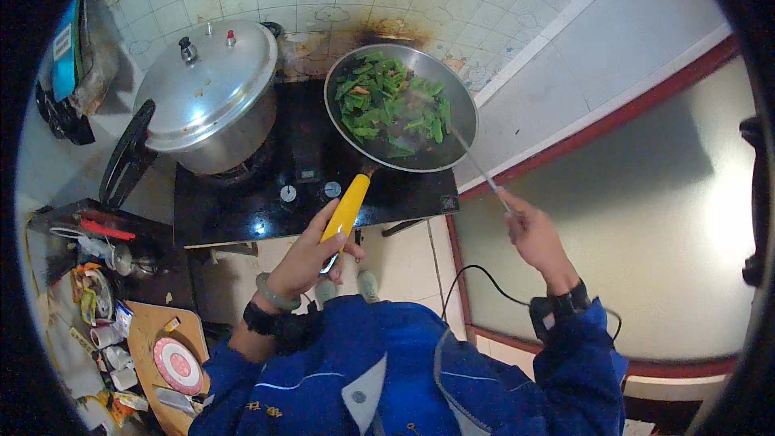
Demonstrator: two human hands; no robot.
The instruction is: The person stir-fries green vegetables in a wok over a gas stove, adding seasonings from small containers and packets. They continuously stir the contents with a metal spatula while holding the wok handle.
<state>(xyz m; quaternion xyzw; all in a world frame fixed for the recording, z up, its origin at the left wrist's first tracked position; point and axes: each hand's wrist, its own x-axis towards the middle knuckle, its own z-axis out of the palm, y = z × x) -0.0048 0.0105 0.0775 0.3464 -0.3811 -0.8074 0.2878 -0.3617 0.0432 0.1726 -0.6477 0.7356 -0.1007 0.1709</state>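
A frying pan (463, 91) rests on the right side of a black gas stove (303, 133). Green leafy vegetables (387, 97), with a few brownish pieces among them, lie in it under faint steam. My left hand (315, 248) holds the pan's yellow handle (348, 212), which points toward me. In my right hand (536, 236) is the thin metal shaft of a cooking utensil (478, 163). Its far end reaches over the pan's right rim into the greens, where its head is hidden or blurred.
A large pressure cooker (206, 91) stands on the stove's left side, its black handle (130, 151) jutting toward the near left. At lower left, a pink-and-white plate (177, 366) and a cleaver-like blade (172, 399) lie on a wooden board (145, 339). A red-framed glass panel (581, 242) bounds the right.
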